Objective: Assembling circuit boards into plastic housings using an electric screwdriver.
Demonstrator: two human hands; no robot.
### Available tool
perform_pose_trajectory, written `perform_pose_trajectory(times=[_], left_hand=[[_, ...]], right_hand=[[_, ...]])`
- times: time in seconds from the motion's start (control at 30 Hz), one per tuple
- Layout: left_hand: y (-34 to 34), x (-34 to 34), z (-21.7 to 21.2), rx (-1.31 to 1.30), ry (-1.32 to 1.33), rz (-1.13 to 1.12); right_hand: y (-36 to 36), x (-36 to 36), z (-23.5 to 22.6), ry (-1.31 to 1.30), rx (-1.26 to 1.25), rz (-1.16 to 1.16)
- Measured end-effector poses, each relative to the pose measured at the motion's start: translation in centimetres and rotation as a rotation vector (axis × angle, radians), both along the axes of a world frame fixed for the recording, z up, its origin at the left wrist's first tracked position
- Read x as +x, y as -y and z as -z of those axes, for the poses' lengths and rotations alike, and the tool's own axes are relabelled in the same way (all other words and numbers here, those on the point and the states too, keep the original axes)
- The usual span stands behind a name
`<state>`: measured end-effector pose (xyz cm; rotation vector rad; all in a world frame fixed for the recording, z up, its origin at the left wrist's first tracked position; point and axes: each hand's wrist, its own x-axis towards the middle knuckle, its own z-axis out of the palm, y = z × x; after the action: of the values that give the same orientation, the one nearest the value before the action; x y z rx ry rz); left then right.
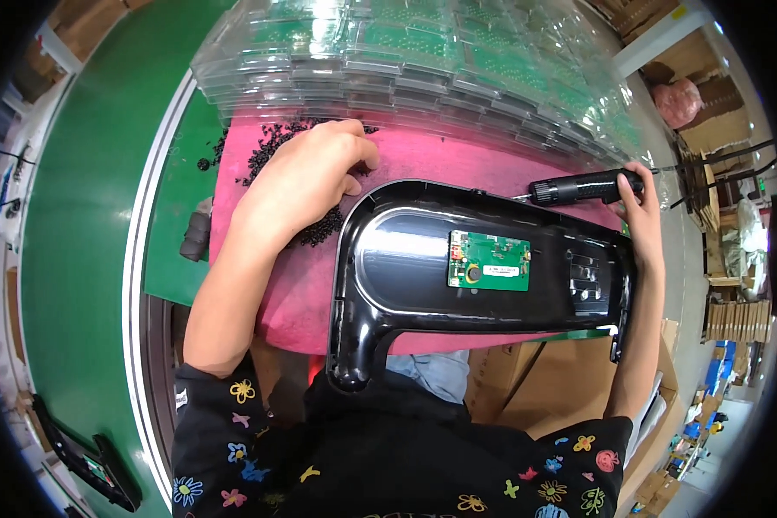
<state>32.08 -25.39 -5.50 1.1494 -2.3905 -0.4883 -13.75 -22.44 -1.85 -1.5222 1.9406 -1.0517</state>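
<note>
Housing (483, 268): glossy black plastic shell, lying hollow side up on the pink mat (285, 302), its long body running from 9 to 3 o'clock and a short leg dropping toward 7 o'clock near the person's chest. It looks stiff, light for its bulk, and slick; the sheen would likely scratch or smear easily.
Board (489, 262): small green circuit board seated in the middle of the housing. Judged fragile; better left untouched on its face and handled by the edges only.
Grip points: the thick rim of the housing and the leg seem the safest places to take hold, well away from the board.
Left hand (306, 177): at 11 o'clock from the housing, fingers curled down and picking into the screws, palm down. What it pinches, if anything, is hidden.
Screws (272, 147): loose heap of tiny dark pieces on the mat, probably screws. Small and easy to scatter.
Right hand (641, 216): at 2 o'clock, fingers wrapped around the driver (583, 186), a dark cylinder lying across the far edge of the housing with its tip pointing toward 9 o'clock.
Trays (423, 60): stacked clear blister trays holding more green boards, at 12 o'clock behind the mat. Thin and flexible by the look.
Counter (86, 224): green surface under the mat.
</note>
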Motion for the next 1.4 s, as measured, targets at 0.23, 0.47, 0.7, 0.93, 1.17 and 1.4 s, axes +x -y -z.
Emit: perform_pose_trajectory(times=[0.23, 0.47, 0.7, 0.93, 1.17, 1.4], left_hand=[[0.1, -1.3, 0.6, -0.091, 0.042, -0.057], [0.4, -0.9, 0.7, 0.019, -0.017, -0.039], [-0.5, -2.2, -1.5, -0.096, -0.447, -0.118], [-3.2, -4.8, -0.8, 0.081, -0.505, 0.284], [-4.3, -5.4, -1.3, 0.200, -0.510, 0.315], [-4.5, -5.3, -1.1, 0.229, -0.498, 0.289]], right_hand=[[0.0, 8.8, -0.9, 0.238, -0.669, -0.082], [0.1, 11.8, -1.0, 1.025, -0.277, -0.390], [-3.3, 13.6, -2.9, 1.354, -0.499, -0.556], [-5.9, 16.7, -3.2, 1.233, -0.527, -0.904], [-6.7, 17.5, -4.0, 1.046, -0.529, -1.015], [-7.1, 17.8, -3.8, 0.804, -0.516, -0.961]])
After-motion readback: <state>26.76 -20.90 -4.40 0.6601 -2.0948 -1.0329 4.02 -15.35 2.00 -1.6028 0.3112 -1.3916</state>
